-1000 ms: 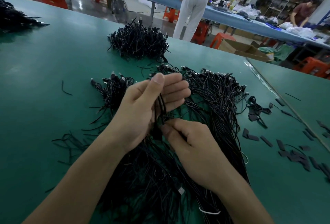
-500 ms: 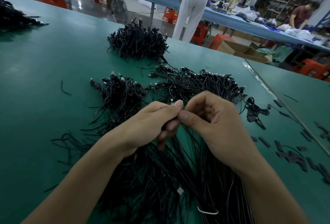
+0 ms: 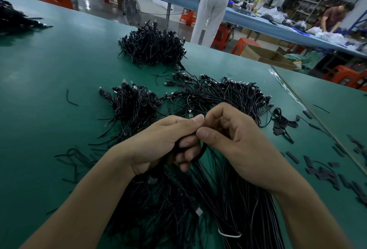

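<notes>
One black cable looped over the cable heap on the desk | left hand fingers clamped round it | right hand, up from the heap since a second ago, pinches it too | I judge coiling underway.

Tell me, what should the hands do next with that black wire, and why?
Probably finish folding the loop, then set it on the heap. The left hand grips a bent black cable, the right hand pinches it, and a heap of folded cables lies just ahead.
</notes>
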Demonstrator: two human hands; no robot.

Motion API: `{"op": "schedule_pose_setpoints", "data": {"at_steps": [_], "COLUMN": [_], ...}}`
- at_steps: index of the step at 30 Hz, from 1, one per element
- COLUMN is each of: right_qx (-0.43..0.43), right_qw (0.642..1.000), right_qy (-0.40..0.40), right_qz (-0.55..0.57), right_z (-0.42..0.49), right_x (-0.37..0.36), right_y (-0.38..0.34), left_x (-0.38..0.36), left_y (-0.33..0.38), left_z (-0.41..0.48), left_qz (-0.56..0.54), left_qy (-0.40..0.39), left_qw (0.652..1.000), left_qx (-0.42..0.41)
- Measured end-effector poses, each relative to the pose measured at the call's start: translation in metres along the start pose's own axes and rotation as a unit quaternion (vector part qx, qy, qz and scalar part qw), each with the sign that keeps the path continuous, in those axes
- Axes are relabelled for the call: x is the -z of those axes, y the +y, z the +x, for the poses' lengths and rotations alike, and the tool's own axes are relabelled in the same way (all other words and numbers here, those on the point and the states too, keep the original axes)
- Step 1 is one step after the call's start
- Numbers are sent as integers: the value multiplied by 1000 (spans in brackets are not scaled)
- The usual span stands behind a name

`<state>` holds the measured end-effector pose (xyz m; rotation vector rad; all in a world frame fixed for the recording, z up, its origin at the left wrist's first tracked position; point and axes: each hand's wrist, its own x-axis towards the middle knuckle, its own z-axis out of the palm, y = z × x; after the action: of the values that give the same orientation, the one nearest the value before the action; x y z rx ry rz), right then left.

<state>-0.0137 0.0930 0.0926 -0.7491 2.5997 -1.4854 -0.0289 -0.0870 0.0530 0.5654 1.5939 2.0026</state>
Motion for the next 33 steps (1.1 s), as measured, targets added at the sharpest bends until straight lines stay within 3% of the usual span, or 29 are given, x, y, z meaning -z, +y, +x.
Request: {"op": "schedule_pose_setpoints", "data": {"at_steps": [6,10,14,17,20,23,28,33], "right_qx": [-2,25,52,48,70,52,-118,-183], "right_qw": [999,993,983,985,979,977,958,973], "right_qy": [52,114,170,168,183,207,190,117], "right_qz": [-6,-9,-44,-14,-47,-27,178,73], "right_z": [0,2,2,1,3,9,16,13], "right_x": [-11,-23,-27,-28,-31,-31,-37,-81], "right_y": [4,1,-6,-7,-3,5,24,50], "left_x": [-5,-4,0,5,3,-5,1,1], "left_y": [-9,-13,-17,-21,-22,-20,-15,-8], "left_z": [8,13,19,20,15,14,16,11], "left_qz": [19,-84,-86,-67,24,122,149,192], "left_qy": [115,62,37,21,90,204,350,419], "left_qw": [993,994,993,994,992,971,919,874], "left_qx": [13,43,66,82,81,-6,-106,-155]}}
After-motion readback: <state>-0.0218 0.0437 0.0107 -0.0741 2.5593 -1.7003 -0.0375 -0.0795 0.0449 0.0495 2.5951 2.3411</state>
